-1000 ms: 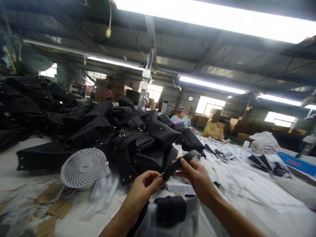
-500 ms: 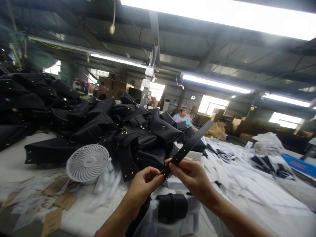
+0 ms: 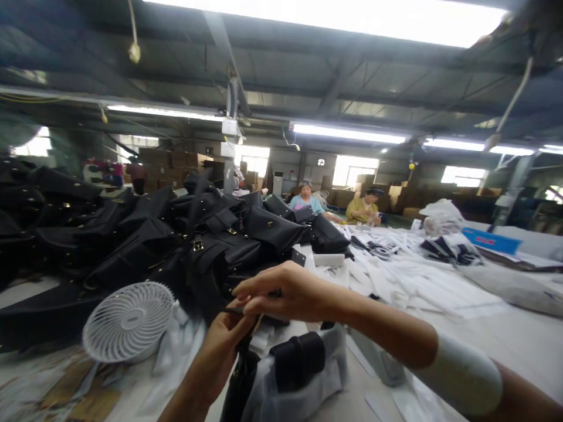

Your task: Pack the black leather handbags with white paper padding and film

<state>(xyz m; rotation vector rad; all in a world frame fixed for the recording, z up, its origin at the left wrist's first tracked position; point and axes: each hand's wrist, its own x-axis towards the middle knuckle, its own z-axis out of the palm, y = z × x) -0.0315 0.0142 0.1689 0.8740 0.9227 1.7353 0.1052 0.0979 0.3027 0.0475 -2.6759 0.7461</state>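
My left hand (image 3: 222,337) pinches a narrow black strap (image 3: 234,310), whose short end shows at the fingertips. Bent over from the right, my right hand (image 3: 284,292) has its fingers closed at the same spot, touching the left fingertips and the strap. A blurred dark band (image 3: 194,220) rises to the left of the hands, apparently the strap's loose length. Just below them stands a black bag (image 3: 301,360) partly wrapped in translucent white plastic. Most of the strap between the hands is hidden by the fingers.
A heap of black bags (image 3: 272,225) with gold hardware fills the table's left and back. A white fan (image 3: 132,321) stands left of my hands, near brown card tags (image 3: 83,392). White strips (image 3: 417,287) and a blue box (image 3: 490,240) lie right. Two people (image 3: 363,208) sit beyond.
The strap, which pointed up to the right, has swung over to the left. My right hand has moved left and turned over the left one. The view has shifted right.
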